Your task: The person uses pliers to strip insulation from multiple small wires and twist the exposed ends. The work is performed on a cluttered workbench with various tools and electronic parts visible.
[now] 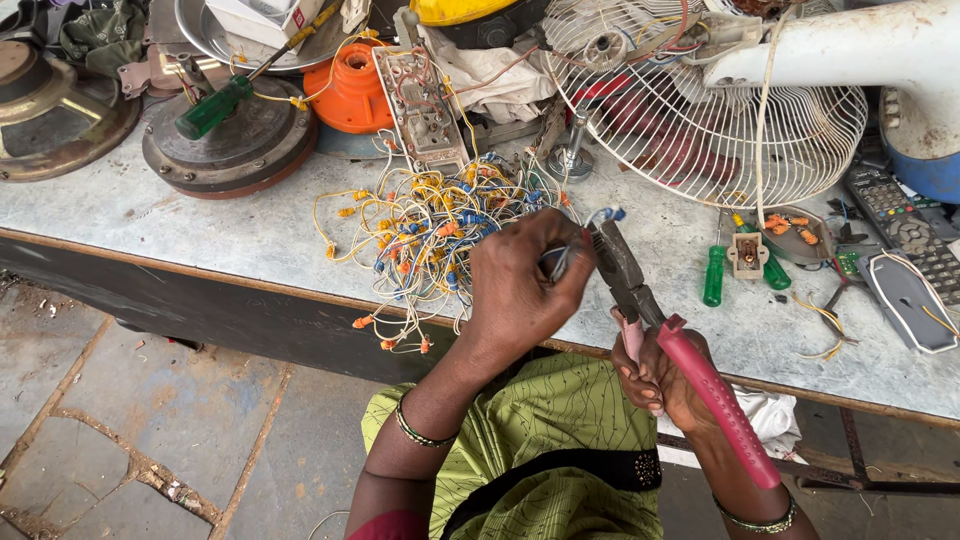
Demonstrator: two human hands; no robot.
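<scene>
Thin wire (572, 250) between left hand (520, 285) and pink-handled pliers (655, 330).

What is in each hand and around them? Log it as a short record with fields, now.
left hand: left hand pinches a thin blue-tipped wire
right hand: right hand grips pink-handled metal pliers, jaws at the wire
nearby: tangled heap of yellow, white and blue wires beside the left hand
surface: grey worktable
also: white wire fan guard; green-handled screwdriver; grey remote control
</scene>
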